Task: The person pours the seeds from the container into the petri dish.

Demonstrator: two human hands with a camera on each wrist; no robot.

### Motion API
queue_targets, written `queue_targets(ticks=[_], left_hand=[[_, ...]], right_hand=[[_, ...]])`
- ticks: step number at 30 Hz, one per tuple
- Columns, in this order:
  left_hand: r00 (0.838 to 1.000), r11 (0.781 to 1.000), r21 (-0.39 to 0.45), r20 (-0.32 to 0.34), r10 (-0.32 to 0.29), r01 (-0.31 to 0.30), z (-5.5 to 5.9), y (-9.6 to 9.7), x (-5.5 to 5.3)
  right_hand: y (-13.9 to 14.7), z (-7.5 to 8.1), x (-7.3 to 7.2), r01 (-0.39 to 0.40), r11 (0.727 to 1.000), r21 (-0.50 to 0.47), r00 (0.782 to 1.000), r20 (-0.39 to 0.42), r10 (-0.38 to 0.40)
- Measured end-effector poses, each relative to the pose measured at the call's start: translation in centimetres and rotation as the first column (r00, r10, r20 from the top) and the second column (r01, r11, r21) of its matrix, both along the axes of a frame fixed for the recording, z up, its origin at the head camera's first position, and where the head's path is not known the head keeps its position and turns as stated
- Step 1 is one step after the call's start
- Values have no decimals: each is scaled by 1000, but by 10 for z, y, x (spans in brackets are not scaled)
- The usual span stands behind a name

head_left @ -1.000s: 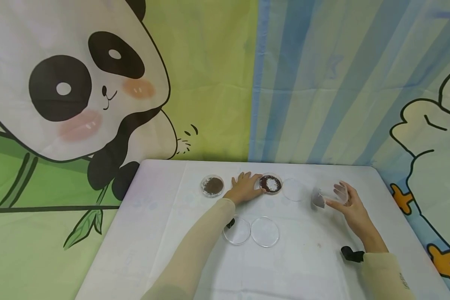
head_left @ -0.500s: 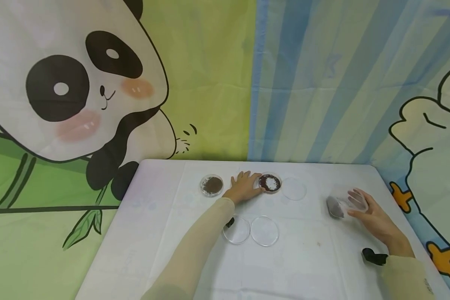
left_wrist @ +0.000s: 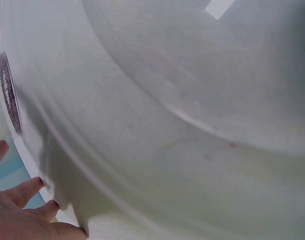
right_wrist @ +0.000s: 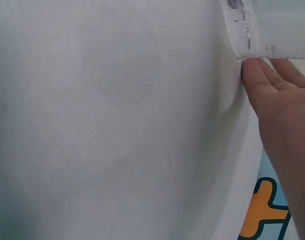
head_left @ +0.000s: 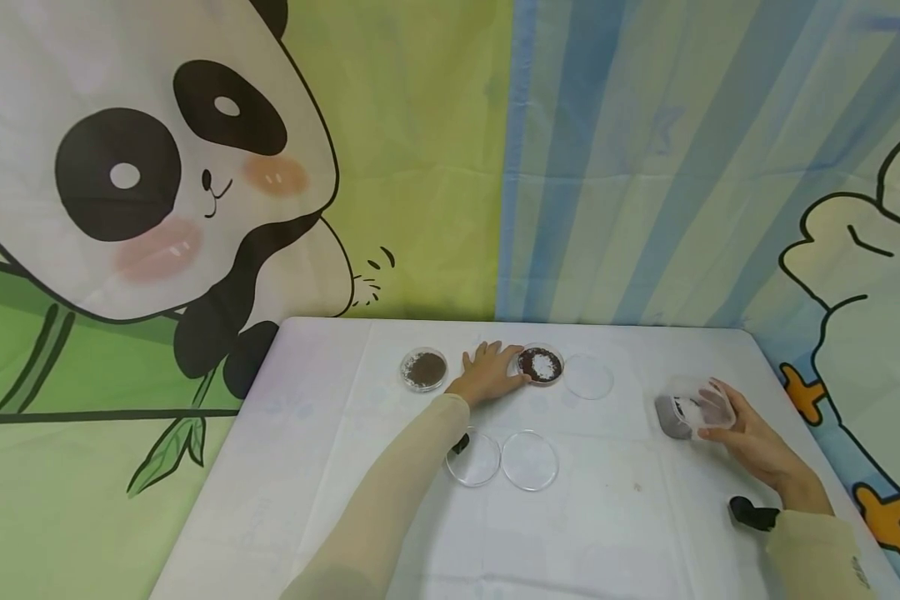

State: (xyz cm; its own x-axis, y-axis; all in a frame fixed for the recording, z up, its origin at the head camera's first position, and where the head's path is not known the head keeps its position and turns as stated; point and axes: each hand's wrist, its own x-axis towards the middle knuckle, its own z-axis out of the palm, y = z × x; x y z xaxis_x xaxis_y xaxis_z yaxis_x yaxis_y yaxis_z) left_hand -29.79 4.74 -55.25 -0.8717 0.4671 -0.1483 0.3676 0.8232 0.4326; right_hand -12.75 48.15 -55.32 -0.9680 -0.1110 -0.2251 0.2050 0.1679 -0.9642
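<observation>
At the right of the table, my right hand [head_left: 757,442] grips a clear plastic tub [head_left: 693,407] from its right side. The tub holds something dark grey in its lower part, and in the right wrist view printed marks show on the tub wall [right_wrist: 280,30]. My left hand [head_left: 487,377] lies with spread fingers at the back of the table, its thumb touching the rim of a petri dish [head_left: 527,381]. Dark brown crumbs ring a white centre in that dish. To the left of this hand stands another petri dish [head_left: 424,370] with brown, soil-like material.
Two clear round dishes or lids, one left [head_left: 474,471] and one right [head_left: 530,461], lie side by side nearer the front. A third faint clear round piece [head_left: 588,377] lies right of the crumb-filled dish. The white table [head_left: 600,517] backs onto a printed cloth [head_left: 420,167].
My right hand has moved right and slightly toward the front with the tub, which now sits more upright. My left hand and the dishes have stayed in place.
</observation>
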Motion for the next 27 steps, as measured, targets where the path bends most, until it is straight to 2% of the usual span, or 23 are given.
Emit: queue_targets(ticks=[2,5,9,11,14,18,19,22,27], left_hand=[[1000,1000,5,2,1,-1,0,0,0],[1000,1000,13,3,1,-1,1,0,0],[1000,1000,12,0,-2,2,1,0,0],[1000,1000,11,0,-5,5,1,0,0],[1000,1000,9,0,-4,4,1,0,0],[1000,1000,3,5,-1,1,1,0,0],[1000,1000,1,7,-1,1,1,0,0],[1000,1000,-1,8,-2,2,0,0,-1],[1000,1000,2,4,-2,2,-1,0,-1]], right_hand=[[-1,2,1,-3,999,35,1000,4,3],[-2,7,1,3,989,146,1000,-10,-2],[-3,15,3,47,954,296,998,-51,-34],[-3,21,4,83,942,326,994,-89,-57],[-5,33,5,168,901,399,980,-163,-111],[-16,54,3,297,834,465,946,-262,-191],[-20,59,2,317,828,463,938,-282,-201],[-33,73,-2,332,822,462,925,-329,-188],[-55,89,-11,303,831,466,923,-360,-134]])
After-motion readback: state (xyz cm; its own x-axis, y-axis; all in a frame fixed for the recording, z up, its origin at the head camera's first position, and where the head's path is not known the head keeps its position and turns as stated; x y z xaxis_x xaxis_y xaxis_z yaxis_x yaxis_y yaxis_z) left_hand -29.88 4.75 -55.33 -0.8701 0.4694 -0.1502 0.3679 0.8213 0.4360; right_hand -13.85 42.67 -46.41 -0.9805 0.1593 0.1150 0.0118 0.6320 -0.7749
